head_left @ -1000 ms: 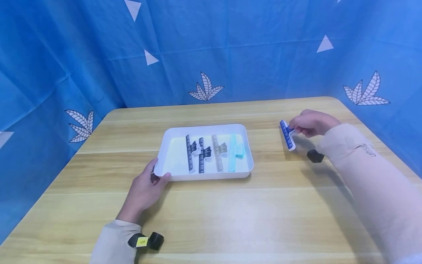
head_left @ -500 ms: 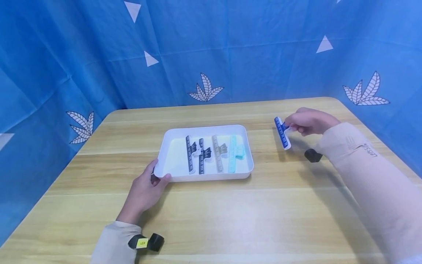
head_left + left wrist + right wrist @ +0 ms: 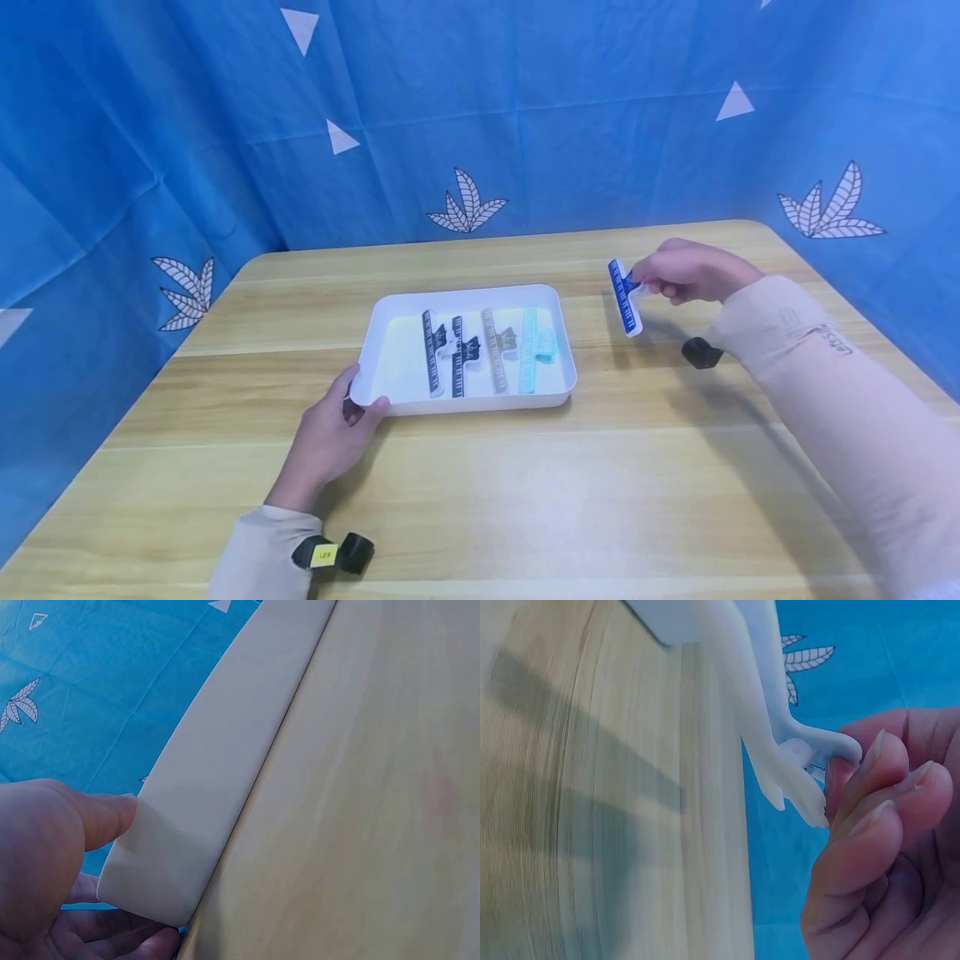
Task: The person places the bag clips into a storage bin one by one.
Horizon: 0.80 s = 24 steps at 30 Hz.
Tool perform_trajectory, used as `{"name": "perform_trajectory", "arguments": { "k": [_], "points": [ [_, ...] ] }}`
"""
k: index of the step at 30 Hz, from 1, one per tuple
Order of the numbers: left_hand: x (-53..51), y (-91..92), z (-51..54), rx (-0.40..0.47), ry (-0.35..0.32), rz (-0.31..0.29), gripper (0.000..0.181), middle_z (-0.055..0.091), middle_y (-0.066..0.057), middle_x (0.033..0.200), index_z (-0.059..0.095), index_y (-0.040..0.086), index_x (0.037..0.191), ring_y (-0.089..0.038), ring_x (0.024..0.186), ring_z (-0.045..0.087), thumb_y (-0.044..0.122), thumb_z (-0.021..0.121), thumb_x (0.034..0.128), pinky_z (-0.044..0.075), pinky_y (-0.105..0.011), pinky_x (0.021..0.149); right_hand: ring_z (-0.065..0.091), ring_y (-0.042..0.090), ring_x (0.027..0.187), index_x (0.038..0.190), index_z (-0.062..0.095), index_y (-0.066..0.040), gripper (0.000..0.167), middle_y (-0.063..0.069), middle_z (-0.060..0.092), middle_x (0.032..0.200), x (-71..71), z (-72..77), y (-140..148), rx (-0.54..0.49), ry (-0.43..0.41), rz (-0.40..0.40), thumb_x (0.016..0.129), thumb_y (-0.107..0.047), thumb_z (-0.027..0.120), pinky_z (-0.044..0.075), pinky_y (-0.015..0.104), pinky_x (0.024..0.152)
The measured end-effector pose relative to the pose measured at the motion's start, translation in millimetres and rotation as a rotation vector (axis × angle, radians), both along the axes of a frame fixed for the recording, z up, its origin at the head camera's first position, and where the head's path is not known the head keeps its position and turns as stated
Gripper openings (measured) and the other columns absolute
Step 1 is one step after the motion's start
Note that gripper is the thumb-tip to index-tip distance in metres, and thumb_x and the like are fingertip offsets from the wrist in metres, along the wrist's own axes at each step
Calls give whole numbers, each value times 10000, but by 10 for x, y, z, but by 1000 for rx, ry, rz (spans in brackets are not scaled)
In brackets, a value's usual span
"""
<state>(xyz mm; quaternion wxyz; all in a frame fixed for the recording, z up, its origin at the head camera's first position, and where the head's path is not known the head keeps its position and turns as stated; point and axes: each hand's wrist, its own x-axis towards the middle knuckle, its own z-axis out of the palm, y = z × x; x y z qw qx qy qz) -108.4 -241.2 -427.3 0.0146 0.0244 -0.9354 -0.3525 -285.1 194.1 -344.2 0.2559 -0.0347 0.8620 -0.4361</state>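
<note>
My right hand pinches a blue clip by its handle, held up over the table to the right of the tray. Piano-key markings run down the clip's long bar. From below, the right wrist view shows the clip's pale underside and my curled fingers at its handle. My left hand holds the near left corner of a white tray, thumb at the front wall and fingers round the side. Inside lie two black clips, a grey clip and a turquoise clip, side by side.
The tray stands on a wooden table with a blue patterned cloth hanging behind and beside it. Bare tray floor shows left of the black clips.
My right hand has carried the blue clip left, toward the tray, and slightly away from me. The left hand and the tray stay in place.
</note>
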Motion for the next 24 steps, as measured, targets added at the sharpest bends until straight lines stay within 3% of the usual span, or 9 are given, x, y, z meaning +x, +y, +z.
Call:
{"name": "perform_trajectory", "arguments": {
  "k": [6, 14, 21, 24],
  "points": [
    [0, -13, -10, 7, 10, -6, 727, 329, -237, 1514, 182, 42, 1541, -410, 1344, 376, 346, 549, 993, 373, -515, 1058, 370, 76, 517, 793, 570, -62, 212, -30, 474, 629, 16, 23, -69, 3, 20, 14, 963, -181, 522, 330, 203, 488],
    [2, -5, 7, 11, 6, -3, 720, 325, -239, 1515, 182, 41, 1541, -413, 1342, 377, 333, 548, 994, 371, -516, 1059, 358, 77, 494, 1056, 581, 77, 273, -32, 459, 607, 41, 93, -146, 3, 47, 25, 971, -172, 505, 312, 205, 479],
    [1, 1, 11, 7, -1, 5, 722, 317, -235, 1520, 175, 44, 1543, -411, 1349, 367, 327, 549, 995, 366, -516, 1063, 372, 82, 501, 942, 598, 21, 218, -21, 477, 628, 58, 150, -243, -5, 51, 29, 976, -174, 508, 327, 205, 482],
    [0, 6, 10, 6, -2, 5, 718, 319, -237, 1518, 176, 43, 1543, -411, 1348, 368, 324, 548, 996, 367, -515, 1062, 371, 85, 508, 958, 596, 26, 218, -22, 476, 630, 63, 162, -276, -4, 50, 33, 979, -172, 506, 327, 205, 484]
  ]
}}
